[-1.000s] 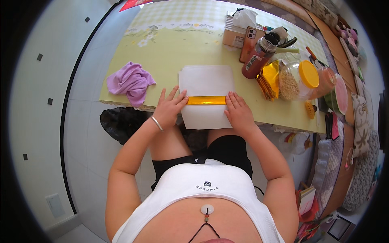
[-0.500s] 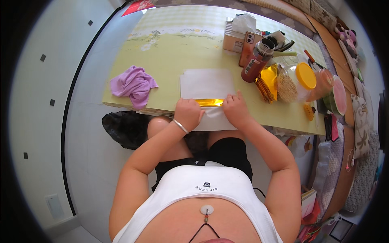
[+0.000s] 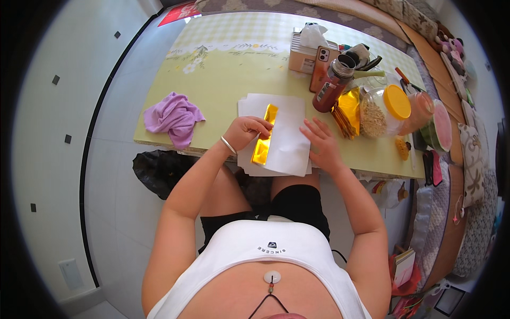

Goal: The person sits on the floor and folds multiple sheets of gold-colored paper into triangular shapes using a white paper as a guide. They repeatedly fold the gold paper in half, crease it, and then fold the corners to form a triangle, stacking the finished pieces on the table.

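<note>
A long, narrow strip of shiny gold foil paper lies folded over a stack of white paper near the table's front edge. My left hand, with a silver bangle at its wrist, pinches the strip along its middle. The strip points away from me and leans a little to the right. Beside the right edge of the stack, my right hand has its fingers spread and holds nothing. Its fingertips reach the paper's edge; whether they press on it I cannot tell. More gold foil sheets stand in a pile farther right.
A crumpled purple cloth rests on the table at left. Back right are a tissue box, a phone, a dark red bottle, a yellow-lidded jar and a cut watermelon. A black bag hangs below the left edge.
The gold strip has turned from lying crosswise between both hands to pointing away from me, held by the left hand alone. My right hand has let go and opened.
</note>
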Motion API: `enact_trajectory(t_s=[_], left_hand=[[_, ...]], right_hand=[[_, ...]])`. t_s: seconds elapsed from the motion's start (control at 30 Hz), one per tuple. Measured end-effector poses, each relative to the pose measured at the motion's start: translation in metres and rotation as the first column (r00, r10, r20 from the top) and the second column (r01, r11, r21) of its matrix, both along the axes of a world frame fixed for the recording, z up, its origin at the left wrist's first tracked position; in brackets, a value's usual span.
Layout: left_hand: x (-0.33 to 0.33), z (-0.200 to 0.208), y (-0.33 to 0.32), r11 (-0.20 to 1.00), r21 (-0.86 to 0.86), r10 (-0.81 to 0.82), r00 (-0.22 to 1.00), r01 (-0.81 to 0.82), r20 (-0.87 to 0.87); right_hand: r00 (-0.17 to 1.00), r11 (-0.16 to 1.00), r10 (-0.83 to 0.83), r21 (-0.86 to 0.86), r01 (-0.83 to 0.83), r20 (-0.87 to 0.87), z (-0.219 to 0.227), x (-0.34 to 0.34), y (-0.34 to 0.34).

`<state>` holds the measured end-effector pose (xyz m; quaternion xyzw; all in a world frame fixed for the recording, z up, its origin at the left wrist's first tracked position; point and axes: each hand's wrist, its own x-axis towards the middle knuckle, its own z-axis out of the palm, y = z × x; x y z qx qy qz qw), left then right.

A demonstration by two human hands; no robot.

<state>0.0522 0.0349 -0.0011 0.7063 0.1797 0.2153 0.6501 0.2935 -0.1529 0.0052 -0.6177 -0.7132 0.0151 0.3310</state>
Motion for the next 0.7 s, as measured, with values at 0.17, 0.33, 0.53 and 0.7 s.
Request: enact_trajectory(t_s=[0.17, 0.33, 0.53, 0.7], left_hand=[[0.001, 0.003, 0.022, 0.951, 0.273, -0.109, 0.985, 0.143, -0.136], [-0.006, 0.053, -0.049, 0.552, 0.820, 0.027, 0.980, 0.149, -0.196], [-0.025, 0.010, -0.073, 0.278, 0.959, 0.315, 0.939, 0.050, -0.140], [-0.043, 0.021, -0.057, 0.377, 0.925, 0.264, 0.951, 0.052, -0.161]], right_hand=[[0.957, 0.991, 0.076, 0.088, -0.105, 0.281, 0.000, -0.023, 0.002], [0.917, 0.993, -0.083, 0.109, 0.043, 0.390, -0.002, -0.069, 0.006], [0.921, 0.999, -0.038, -0.009, 0.045, 0.388, 0.008, -0.092, 0.007], [0.956, 0.982, 0.103, -0.181, -0.054, 0.273, 0.023, -0.077, 0.006]])
